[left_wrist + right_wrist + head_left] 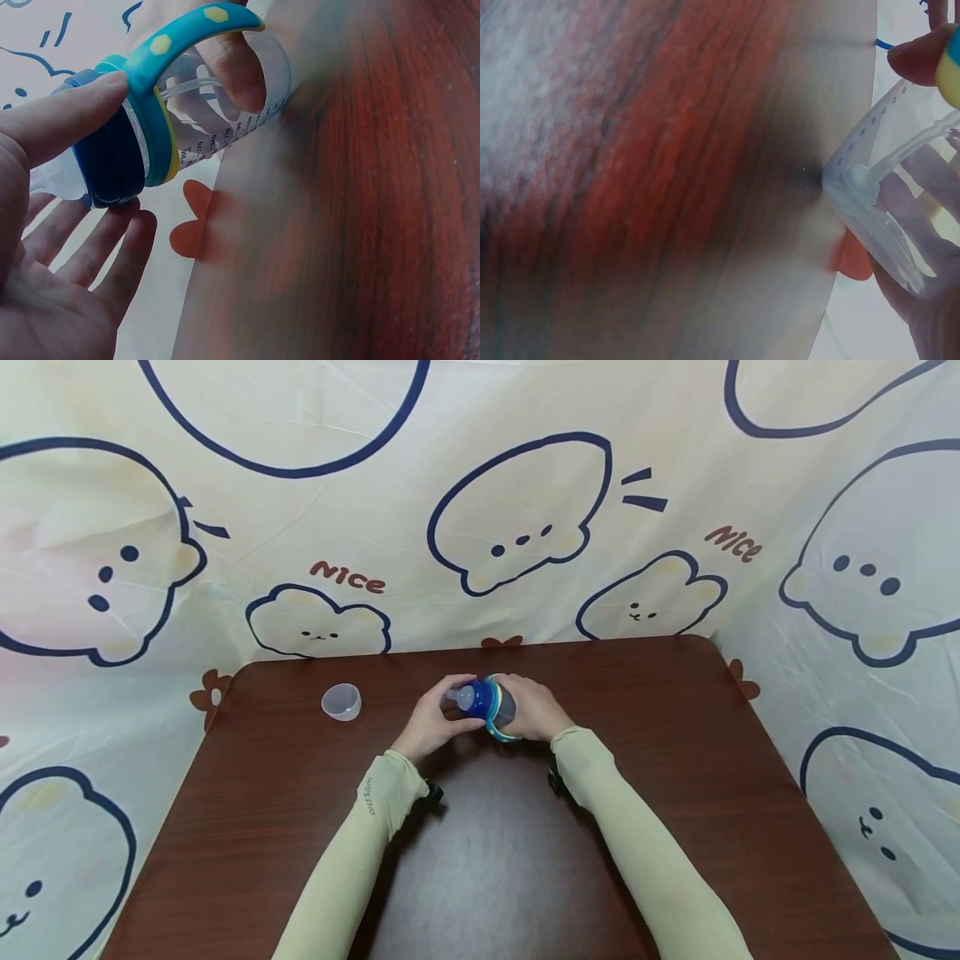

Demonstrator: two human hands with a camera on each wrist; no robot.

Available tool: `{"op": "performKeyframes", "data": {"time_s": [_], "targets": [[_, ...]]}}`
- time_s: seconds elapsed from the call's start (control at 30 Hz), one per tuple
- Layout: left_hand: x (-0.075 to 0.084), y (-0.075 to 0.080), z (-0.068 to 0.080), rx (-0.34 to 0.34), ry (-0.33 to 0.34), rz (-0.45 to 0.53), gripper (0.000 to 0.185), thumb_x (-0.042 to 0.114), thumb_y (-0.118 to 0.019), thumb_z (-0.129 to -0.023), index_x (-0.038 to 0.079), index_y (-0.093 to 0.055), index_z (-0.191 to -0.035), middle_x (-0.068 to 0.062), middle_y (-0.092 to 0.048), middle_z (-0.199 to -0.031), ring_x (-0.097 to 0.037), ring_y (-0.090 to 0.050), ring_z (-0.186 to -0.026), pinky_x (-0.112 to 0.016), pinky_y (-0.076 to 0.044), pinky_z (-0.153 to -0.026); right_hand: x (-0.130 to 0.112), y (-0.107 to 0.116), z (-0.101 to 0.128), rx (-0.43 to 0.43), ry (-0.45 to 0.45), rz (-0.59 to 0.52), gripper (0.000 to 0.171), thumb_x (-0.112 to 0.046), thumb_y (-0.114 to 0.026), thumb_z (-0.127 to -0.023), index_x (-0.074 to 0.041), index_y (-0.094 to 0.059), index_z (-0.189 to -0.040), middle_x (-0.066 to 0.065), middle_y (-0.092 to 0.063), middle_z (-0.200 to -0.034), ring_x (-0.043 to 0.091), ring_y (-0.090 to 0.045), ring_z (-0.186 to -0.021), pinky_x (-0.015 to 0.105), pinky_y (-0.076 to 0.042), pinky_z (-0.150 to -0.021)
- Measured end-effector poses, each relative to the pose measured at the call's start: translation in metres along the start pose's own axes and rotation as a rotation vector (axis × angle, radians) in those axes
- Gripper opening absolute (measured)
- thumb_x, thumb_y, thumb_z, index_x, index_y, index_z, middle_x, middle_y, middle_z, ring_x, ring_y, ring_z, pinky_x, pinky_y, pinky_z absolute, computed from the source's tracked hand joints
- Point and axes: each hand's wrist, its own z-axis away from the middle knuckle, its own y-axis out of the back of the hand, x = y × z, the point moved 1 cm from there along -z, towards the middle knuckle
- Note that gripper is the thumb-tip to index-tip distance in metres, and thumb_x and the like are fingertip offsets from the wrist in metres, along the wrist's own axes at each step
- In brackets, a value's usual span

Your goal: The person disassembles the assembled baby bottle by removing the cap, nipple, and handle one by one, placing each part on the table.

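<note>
Reading "Nice" in brown letters twice on the cartoon backdrop cloth (352,578). Showing small grey lettering, too small to read, on the left sleeve (365,796). Bearing blurred graduation numbers along the clear bottle (225,135).

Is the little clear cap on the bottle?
No, the clear cap sits alone on the table, left of the baby bottle the hands hold.

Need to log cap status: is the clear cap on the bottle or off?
Off. The clear cap sits alone on the table, left of the bottle, whose bare nipple shows.
</note>
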Motion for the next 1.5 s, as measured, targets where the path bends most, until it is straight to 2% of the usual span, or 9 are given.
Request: {"op": "performKeyframes", "data": {"time_s": [0.3,0.47,0.6,0.9,1.07,1.27,1.5], "targets": [[0.0008,-0.0014,0.0010,0.044,0.020,-0.067,0.071,0.035,-0.088,-0.084,0.022,-0.054,-0.146,-0.004,-0.060,-0.137,-0.031,-0.057,-0.119,-0.057,-0.051,-0.103,0.0022,-0.0020,-0.0004,-0.004,0.006,-0.003,0.085,-0.031,-0.096,-0.068,-0.018,-0.054,-0.141,0.004,-0.065,-0.124,0.024,-0.061,-0.110,0.050,-0.054,-0.101],[0.0019,-0.0015,0.0003,0.059,0.039,-0.084,0.069,0.041,-0.087,-0.084,0.026,-0.055,-0.143,-0.003,-0.062,-0.134,-0.029,-0.058,-0.118,-0.054,-0.052,-0.102,0.0024,-0.0012,-0.0015,-0.011,0.007,0.001,0.086,-0.029,-0.096,-0.067,-0.017,-0.054,-0.141,0.004,-0.065,-0.124,0.024,-0.060,-0.109,0.050,-0.054,-0.100],[0.0020,-0.0009,0.0001,0.057,0.047,-0.082,0.072,0.041,-0.089,-0.082,0.029,-0.053,-0.144,-0.002,-0.060,-0.137,-0.028,-0.056,-0.121,-0.054,-0.051,-0.104,0.0021,-0.0002,-0.0019,-0.021,-0.004,0.000,0.087,-0.031,-0.097,-0.067,-0.018,-0.054,-0.142,0.004,-0.065,-0.126,0.025,-0.060,-0.111,0.051,-0.054,-0.101],[0.0004,0.0008,-0.0022,0.025,0.004,-0.054,0.082,0.032,-0.090,-0.082,0.021,-0.048,-0.151,-0.005,-0.056,-0.144,-0.032,-0.053,-0.123,-0.056,-0.052,-0.103,0.0003,0.0018,-0.0041,-0.032,-0.018,0.005,0.088,-0.032,-0.096,-0.068,-0.019,-0.053,-0.143,0.003,-0.066,-0.125,0.025,-0.060,-0.113,0.054,-0.053,-0.103],[0.0011,0.0001,-0.0005,0.029,0.007,-0.063,0.079,0.031,-0.090,-0.083,0.020,-0.049,-0.150,-0.004,-0.057,-0.143,-0.030,-0.056,-0.121,-0.053,-0.055,-0.101,0.0016,0.0001,-0.0028,-0.038,-0.029,0.000,0.089,-0.032,-0.096,-0.069,-0.018,-0.052,-0.145,0.004,-0.065,-0.129,0.026,-0.060,-0.115,0.053,-0.053,-0.104],[0.0020,-0.0018,0.0014,0.051,0.023,-0.092,0.073,0.036,-0.088,-0.084,0.024,-0.053,-0.147,-0.003,-0.060,-0.136,-0.029,-0.060,-0.112,-0.053,-0.055,-0.098,0.0016,-0.0005,-0.0026,-0.024,-0.031,0.013,0.088,-0.032,-0.096,-0.070,-0.018,-0.052,-0.146,0.004,-0.065,-0.128,0.025,-0.061,-0.112,0.052,-0.053,-0.103],[0.0026,-0.0024,0.0013,0.060,0.052,-0.107,0.068,0.040,-0.088,-0.083,0.028,-0.056,-0.142,-0.001,-0.060,-0.136,-0.028,-0.058,-0.114,-0.051,-0.053,-0.099,0.0009,0.0009,-0.0026,-0.034,-0.023,0.006,0.087,-0.032,-0.096,-0.069,-0.018,-0.053,-0.143,0.004,-0.065,-0.124,0.025,-0.060,-0.110,0.052,-0.055,-0.099]]}}
